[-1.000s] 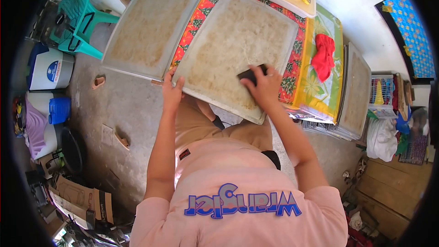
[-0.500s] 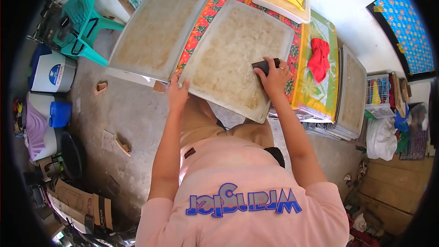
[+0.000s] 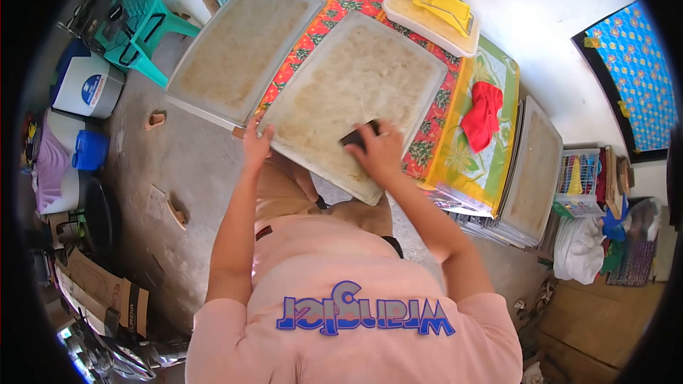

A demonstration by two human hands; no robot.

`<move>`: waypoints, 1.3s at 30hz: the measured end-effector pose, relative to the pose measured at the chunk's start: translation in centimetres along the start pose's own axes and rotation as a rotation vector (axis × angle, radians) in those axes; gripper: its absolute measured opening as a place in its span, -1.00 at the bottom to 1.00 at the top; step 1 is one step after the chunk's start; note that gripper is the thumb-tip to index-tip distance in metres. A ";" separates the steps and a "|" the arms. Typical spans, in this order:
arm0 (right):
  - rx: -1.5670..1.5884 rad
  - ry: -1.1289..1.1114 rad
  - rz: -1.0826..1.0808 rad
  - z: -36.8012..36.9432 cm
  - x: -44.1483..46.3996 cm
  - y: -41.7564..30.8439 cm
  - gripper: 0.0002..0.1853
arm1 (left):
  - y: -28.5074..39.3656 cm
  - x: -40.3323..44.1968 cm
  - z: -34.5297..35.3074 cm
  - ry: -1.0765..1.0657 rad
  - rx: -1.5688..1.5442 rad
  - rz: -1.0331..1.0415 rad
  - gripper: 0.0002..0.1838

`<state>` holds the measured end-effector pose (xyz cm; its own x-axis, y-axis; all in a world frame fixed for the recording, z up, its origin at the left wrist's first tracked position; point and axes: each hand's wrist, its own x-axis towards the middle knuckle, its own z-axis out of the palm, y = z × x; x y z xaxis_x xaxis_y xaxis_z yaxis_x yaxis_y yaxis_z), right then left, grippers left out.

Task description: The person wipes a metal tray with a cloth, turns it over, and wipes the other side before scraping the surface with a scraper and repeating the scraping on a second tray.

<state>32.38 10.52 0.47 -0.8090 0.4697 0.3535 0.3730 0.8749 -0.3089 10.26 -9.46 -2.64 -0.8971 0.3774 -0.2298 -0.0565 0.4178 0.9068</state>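
A flat panel (image 3: 348, 92) with a mottled beige face and pale grey rim lies at a slant on the patterned table cover, its near corner jutting past the edge toward my body. At its left near corner, my left hand (image 3: 257, 146) grips the rim, thumb on top. My right hand (image 3: 380, 153), slightly blurred, holds a small black block (image 3: 361, 135) flat against the panel's face near its front right side. What the block is made of I cannot make out.
A similar panel (image 3: 245, 50) lies to the left. Behind stands a white tub (image 3: 434, 32) with a yellow tray-like piece (image 3: 445, 7) on it. A red cloth (image 3: 482, 115) rests on the right, beside stacked panels (image 3: 532, 163). A green chair (image 3: 146, 25) stands at far left.
My right hand has slid the black block toward me and leftward across the panel. My left hand still holds the corner. The whole view has shifted a little.
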 end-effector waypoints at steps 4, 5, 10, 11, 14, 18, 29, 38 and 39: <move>0.015 0.048 0.048 -0.7 1.4 2.0 -0.47 | 0.2 0.7 0.3 0.037 0.029 -0.014 -0.50; 0.006 0.066 0.107 -0.6 2.0 3.0 -0.47 | 0.1 0.8 0.4 0.055 0.045 -0.005 -0.50; 0.132 -0.036 0.106 0.2 1.5 2.8 -0.46 | 0.7 1.0 1.2 0.129 0.060 -0.121 -0.50; 0.169 -0.057 0.045 0.5 0.7 1.9 -0.45 | 0.7 1.0 1.5 0.146 0.056 -0.134 -0.51; 0.208 -0.100 0.013 0.1 0.8 1.5 -0.46 | 1.6 0.4 2.1 0.189 -0.010 -0.187 -0.53; 0.200 -0.102 0.181 -2.4 4.9 5.3 -0.48 | 2.4 0.2 2.0 0.175 -0.036 -0.243 -0.50; 0.187 -0.288 0.171 -3.1 7.1 9.8 -0.23 | -2.4 1.9 2.5 0.269 0.081 -0.179 -0.46; 0.202 -0.221 0.114 -2.6 7.2 9.1 -0.27 | 2.3 -0.1 3.3 0.284 0.038 -0.325 -0.42; 0.204 -0.230 0.088 -2.4 7.2 8.9 -0.27 | 2.5 0.0 3.2 0.280 0.047 -0.348 -0.42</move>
<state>31.02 21.95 2.41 -0.8677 0.4834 0.1161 0.3663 0.7795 -0.5082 11.56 -5.77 -1.54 -0.9127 -0.0274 -0.4077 -0.3614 0.5200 0.7739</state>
